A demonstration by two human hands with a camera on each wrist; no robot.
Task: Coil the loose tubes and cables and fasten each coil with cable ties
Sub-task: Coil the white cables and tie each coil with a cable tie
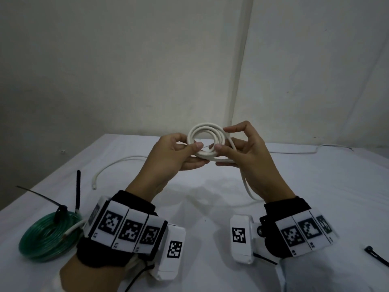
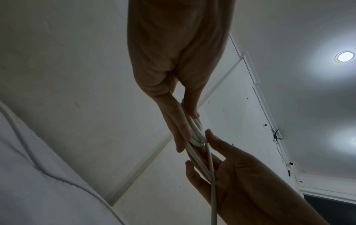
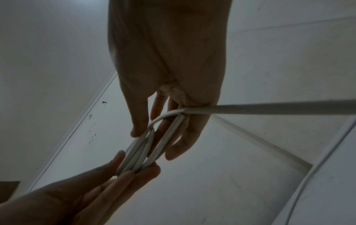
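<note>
A white cable coil (image 1: 205, 137) of several loops is held upright above the table, between both hands. My left hand (image 1: 199, 154) pinches its lower left side with thumb and fingers. On the right side my right hand (image 1: 222, 144) grips it, index finger on the top edge. One loose tail (image 1: 246, 186) hangs under the right palm; another end (image 1: 113, 167) lies on the cloth. In the left wrist view the coil (image 2: 196, 135) sits edge-on in my left hand (image 2: 189, 130). In the right wrist view my right hand (image 3: 154, 143) holds the coil (image 3: 140, 153), and the tail (image 3: 269, 108) runs off right.
A green tube coil (image 1: 48, 234), bound with a black cable tie (image 1: 60, 209), lies at the near left of the white-clothed table (image 1: 210, 203). Another black cable tie (image 1: 376, 255) lies at the near right. A thin white cable (image 1: 305, 152) runs along the far right edge.
</note>
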